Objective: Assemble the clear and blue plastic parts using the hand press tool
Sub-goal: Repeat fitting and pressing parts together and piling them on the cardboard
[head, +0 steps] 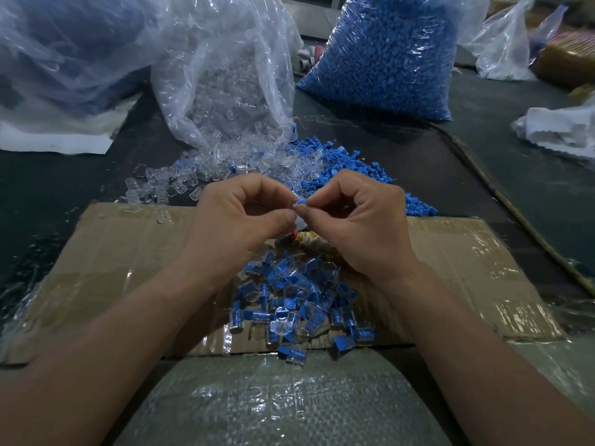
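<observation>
My left hand point(240, 214) and my right hand point(357, 217) meet above the cardboard, fingertips pinching one small piece together. That piece is a clear plastic part point(297, 217) with a blue plastic part point(302, 201) at its top, mostly hidden by my fingers. Below my hands lies a pile of joined clear-and-blue pieces point(299, 304) on the cardboard sheet point(106, 262). Loose clear parts point(180, 185) spill from an open bag, and loose blue parts point(341, 169) lie heaped behind my right hand. No hand press tool is visible.
A clear bag of clear parts point(225, 75) stands behind the piles, a full bag of blue parts point(386, 56) to its right. More plastic bags point(64, 56) sit at far left and far right. A woven sack point(283, 400) lies at the near edge.
</observation>
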The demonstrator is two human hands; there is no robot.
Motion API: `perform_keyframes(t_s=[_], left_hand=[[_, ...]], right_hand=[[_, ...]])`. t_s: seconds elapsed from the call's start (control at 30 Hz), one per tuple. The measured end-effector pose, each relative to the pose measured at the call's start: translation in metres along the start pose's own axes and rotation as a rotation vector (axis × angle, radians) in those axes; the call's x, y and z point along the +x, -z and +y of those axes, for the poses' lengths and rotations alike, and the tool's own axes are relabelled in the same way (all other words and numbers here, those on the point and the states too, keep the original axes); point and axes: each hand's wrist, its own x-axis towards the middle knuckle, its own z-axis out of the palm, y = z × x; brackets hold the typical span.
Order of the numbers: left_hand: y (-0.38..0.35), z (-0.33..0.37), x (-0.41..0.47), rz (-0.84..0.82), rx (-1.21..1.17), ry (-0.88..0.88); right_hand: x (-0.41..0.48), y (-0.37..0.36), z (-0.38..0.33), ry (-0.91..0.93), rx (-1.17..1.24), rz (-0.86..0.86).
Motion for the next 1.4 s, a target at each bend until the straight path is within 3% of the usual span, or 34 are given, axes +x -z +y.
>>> perform_keyframes(t_s=[0.37,0.8,1.4], left_hand=[[0.003,-0.003,0.003,-0.007,-0.129,0.057],[0.006,0.000,0.008,-0.059,-0.298,0.178],[0.011,-0.002,0.009,-0.143,-0.429,0.264]], right_hand=[[0.002,0.000,0.001,0.004,0.042,0.005],[0.002,0.000,0.001,0.042,0.155,-0.123],[0.000,0.001,0.002,0.049,0.105,-0.050]])
